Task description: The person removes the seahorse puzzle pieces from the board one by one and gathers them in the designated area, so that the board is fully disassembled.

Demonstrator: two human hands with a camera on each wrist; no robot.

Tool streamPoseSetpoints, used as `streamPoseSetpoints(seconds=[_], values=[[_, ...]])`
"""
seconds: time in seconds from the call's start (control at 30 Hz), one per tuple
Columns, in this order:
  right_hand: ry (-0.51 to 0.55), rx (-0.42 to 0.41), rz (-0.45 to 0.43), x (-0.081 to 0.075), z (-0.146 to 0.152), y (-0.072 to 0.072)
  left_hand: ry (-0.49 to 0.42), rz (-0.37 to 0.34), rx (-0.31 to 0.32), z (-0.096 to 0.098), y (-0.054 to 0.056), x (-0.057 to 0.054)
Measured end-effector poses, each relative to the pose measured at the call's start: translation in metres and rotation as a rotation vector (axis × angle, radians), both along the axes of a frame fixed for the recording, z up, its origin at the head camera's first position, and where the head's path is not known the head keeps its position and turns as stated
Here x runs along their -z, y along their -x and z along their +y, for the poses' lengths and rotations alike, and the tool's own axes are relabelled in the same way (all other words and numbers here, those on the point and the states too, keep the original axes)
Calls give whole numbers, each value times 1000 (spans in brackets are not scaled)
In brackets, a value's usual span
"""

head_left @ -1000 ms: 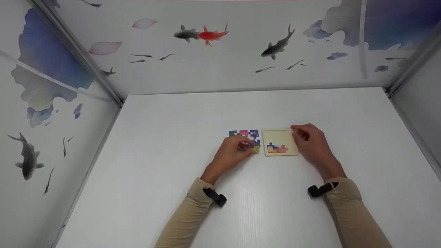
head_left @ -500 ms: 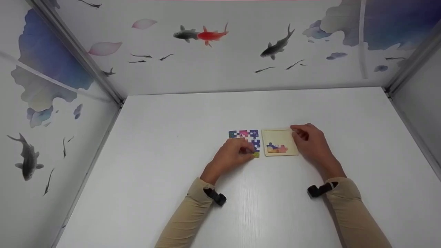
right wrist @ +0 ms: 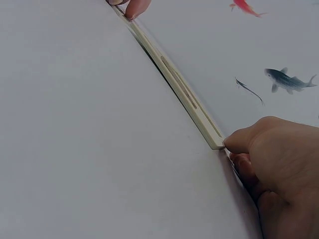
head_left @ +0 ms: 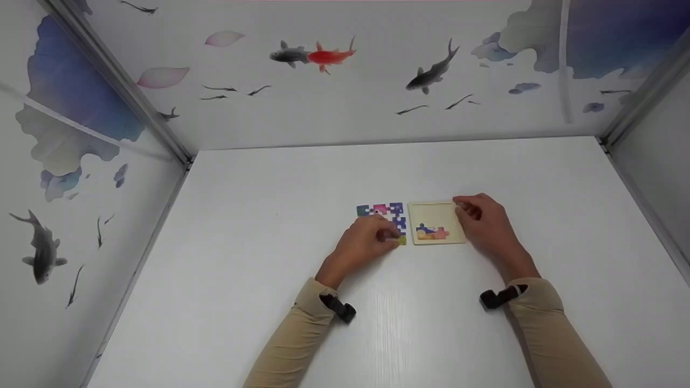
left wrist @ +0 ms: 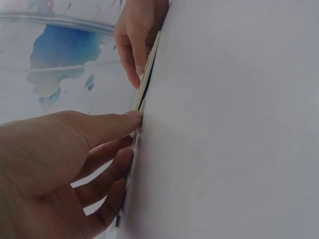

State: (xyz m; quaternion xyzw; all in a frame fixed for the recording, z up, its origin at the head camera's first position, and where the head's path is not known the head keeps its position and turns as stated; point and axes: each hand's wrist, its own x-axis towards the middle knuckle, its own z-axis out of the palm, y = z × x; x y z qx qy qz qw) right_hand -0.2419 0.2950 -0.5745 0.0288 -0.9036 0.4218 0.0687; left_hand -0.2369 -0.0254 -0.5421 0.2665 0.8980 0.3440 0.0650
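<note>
My left hand (head_left: 362, 240) reaches over a group of jigsaw puzzle pieces (head_left: 396, 208), blue, purple and pink, hiding several of them. Its thumb and curled fingers pinch a yellow-green puzzle piece (head_left: 402, 241) at the group's near right corner. In the left wrist view, the thumb meets the thin edge of that piece (left wrist: 142, 106). Beside the group lies a shallow wooden puzzle tray (head_left: 437, 214), with a few joined blue, orange and pink pieces (head_left: 433, 231) in its near left part. My right hand (head_left: 483, 222) holds the tray's right side, thumb and fingers bent at the edge.
Both hands work on a white table (head_left: 259, 231). A white back wall (head_left: 372, 108) and a left wall (head_left: 108, 215), both printed with fish and petals, bound it. Each wrist carries a black strapped camera (head_left: 338, 309).
The yellow-green piece, earlier tilted and a little farther back, now lies lower, toward the near edge of the group. My left hand shifted slightly with it; my right hand and the tray stayed put.
</note>
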Motion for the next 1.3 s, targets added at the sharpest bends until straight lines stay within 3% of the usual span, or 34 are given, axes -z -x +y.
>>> streamPoseSetpoints(seconds=[0.53, 0.7, 0.87, 1.3], values=[[24, 11, -19, -2, -3, 0, -1, 3, 11, -3, 2, -1], [20, 23, -33, -2, -2, 1, 0, 35, 24, 2, 2, -4], [1, 20, -18, 0, -2, 1, -12, 76, 47, 18, 3, -5], [-16, -1, 26, 2, 1, 1, -97, 60, 110, 73, 8, -8]])
